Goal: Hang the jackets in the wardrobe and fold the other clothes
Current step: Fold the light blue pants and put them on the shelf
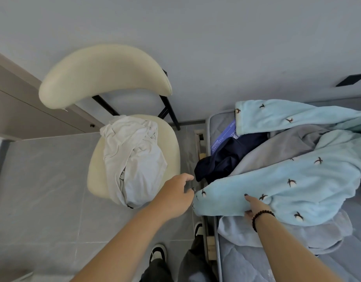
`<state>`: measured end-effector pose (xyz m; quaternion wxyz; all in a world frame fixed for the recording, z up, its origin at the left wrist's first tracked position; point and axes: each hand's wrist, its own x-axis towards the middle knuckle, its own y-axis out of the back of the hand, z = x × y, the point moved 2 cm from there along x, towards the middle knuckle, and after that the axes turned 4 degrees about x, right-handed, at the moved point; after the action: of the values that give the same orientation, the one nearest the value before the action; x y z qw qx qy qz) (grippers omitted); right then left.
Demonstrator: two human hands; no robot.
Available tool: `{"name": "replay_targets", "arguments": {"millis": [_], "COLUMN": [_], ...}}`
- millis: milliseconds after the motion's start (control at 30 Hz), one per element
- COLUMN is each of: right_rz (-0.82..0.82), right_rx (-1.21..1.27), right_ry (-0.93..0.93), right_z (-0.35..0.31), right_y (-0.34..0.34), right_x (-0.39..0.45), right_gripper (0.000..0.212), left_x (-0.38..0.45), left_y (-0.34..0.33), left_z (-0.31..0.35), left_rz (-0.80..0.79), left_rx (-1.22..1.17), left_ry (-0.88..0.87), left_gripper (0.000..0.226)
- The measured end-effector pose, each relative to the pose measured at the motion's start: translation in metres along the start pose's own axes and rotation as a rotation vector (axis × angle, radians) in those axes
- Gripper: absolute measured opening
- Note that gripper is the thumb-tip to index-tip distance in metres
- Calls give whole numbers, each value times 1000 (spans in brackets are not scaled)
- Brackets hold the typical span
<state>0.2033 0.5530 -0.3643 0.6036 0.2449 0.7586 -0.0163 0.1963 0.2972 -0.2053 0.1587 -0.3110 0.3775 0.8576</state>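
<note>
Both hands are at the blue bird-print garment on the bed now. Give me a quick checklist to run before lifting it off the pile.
1. Right hand grips the light blue garment near its end: ok.
2. Left hand has hold of the garment's end: cannot tell; its fingers are at the edge.
3. Garment free of other clothes: not ok; it lies over the grey garment and beside the navy garment.
4. Whether it is a jacket to hang: cannot tell.
5. Chair free for folding: not ok; white clothing sits on it.
</note>
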Motion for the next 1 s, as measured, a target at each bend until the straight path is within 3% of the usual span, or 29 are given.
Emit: {"name": "replay_targets", "arguments": {"millis": [167,267,333,433,533,667,767,867,933,1000], "right_rz": [-28,-126,-246,-451,-709,-997,-1120,-1146,-1091,-914], "right_rx": [43,11,9,27,45,55,-46,-168,-213,-241], "right_ry": [33,143,236,372,475,604,724,807,886,1053], "right_z": [-16,-34,-46,-63,-78,-94,-107,-116,-117,-110], "right_y": [-5,-18,-33,-55,-72,-85,-90,-96,-101,-106], "right_x": [-8,-35,-67,-125,-189,-272,-317,-340,-344,-340], "right_gripper": [36,27,14,17,20,27,29,26,18,14], "left_x": [3,-1,-4,-11,-23,-47,-69,-85,-94,-107], "left_y": [12,29,43,60,77,101,128,156,171,180], "left_z": [9,14,16,21,30,42,52,50,44,42], "left_rz": [-16,-5,14,30,44,237,467,613,726,840], "left_rx": [-38,-62,-84,-100,-82,-28,-194,-244,-245,-305], "left_ry": [-2,-5,4,-3,-61,-205,-355,-331,-273,-220], "left_gripper": [43,44,45,54,79,107,84,43,27,35]}}
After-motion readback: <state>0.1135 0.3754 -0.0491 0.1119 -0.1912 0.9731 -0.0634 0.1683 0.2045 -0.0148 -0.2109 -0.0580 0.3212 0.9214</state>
